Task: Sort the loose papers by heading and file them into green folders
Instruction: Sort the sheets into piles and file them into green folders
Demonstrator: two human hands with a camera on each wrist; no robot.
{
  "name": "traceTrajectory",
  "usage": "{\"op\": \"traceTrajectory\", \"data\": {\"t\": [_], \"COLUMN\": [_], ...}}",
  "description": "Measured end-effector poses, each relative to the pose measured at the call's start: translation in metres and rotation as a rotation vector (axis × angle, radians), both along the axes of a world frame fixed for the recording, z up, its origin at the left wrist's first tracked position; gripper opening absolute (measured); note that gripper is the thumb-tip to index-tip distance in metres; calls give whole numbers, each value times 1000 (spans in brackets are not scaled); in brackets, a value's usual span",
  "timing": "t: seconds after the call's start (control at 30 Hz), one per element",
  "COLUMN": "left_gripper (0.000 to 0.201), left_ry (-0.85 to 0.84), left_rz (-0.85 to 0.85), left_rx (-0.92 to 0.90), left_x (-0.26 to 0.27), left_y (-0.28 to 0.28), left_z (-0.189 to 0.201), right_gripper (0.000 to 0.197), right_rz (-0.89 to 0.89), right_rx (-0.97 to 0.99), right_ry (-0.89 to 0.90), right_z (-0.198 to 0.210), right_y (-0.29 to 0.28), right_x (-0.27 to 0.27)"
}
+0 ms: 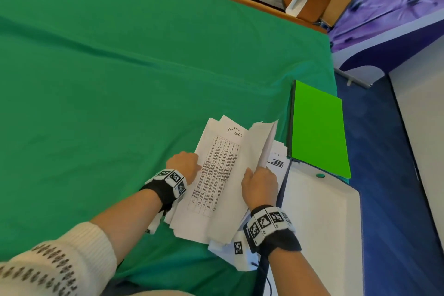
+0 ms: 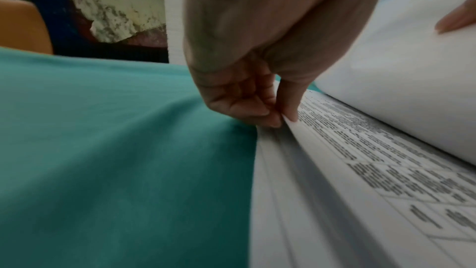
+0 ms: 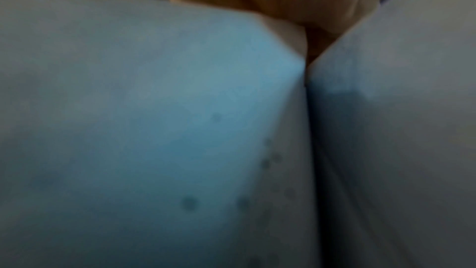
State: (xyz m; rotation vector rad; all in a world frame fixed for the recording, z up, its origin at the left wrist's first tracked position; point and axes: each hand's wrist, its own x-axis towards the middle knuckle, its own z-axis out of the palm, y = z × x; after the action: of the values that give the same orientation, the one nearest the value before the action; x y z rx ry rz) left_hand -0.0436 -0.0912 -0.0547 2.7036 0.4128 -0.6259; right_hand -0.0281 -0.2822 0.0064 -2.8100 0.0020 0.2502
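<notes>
Where the view begins at the left, a green cloth (image 1: 120, 67) covers the desk, lying in long soft creases, and a cream knitted sleeve (image 1: 55, 264) enters from the lower corner. Next comes the left hand (image 1: 183, 163), wearing a wristband of black-and-white markers (image 1: 173, 179); the left wrist view shows its thumb and curled fingers (image 2: 257, 109) pinching the left edge of the top sheets of a stack of papers (image 1: 216, 187). This stack lies on the cloth near the desk's right edge. Its exposed page (image 1: 217, 170) carries a printed table and a handwritten heading that reads "IT LOGS". To the right of that page, the right hand (image 1: 259, 185), also wearing a marker band (image 1: 266, 222), grips a bundle of lifted sheets (image 1: 262, 144), its thumb on the near face and the fingers hidden behind; the bundle stands nearly on edge like turned pages. The right wrist view shows only blurred paper close to the lens. Another printed sheet (image 1: 277, 163) lies flat just beyond this hand. Farther right, a bright green folder (image 1: 317, 127) lies closed at the desk's edge, partly over a white board (image 1: 319, 211). Blue floor (image 1: 389, 175) runs along the far right.
</notes>
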Motion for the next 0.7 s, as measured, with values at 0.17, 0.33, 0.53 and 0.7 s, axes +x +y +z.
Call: {"op": "traceTrajectory", "data": {"t": [0.17, 0.33, 0.53, 0.7], "left_gripper": [37, 32, 20, 23], "left_ry": [-88, -310, -214, -215], "left_rz": [-240, -206, -220, -85], "left_rx": [156, -384, -728, -539], "left_x": [2, 2, 3, 24], "left_y": [-5, -25, -44, -20], "left_z": [27, 34, 30, 13], "right_gripper": [38, 48, 63, 40], "right_rz": [5, -56, -103, -75], "right_rx": [16, 93, 152, 70], "right_ry": [-9, -23, -4, 21], "right_z": [-2, -8, -8, -7], "right_y": [1, 7, 12, 1], "right_x": [-1, -3, -4, 0]}}
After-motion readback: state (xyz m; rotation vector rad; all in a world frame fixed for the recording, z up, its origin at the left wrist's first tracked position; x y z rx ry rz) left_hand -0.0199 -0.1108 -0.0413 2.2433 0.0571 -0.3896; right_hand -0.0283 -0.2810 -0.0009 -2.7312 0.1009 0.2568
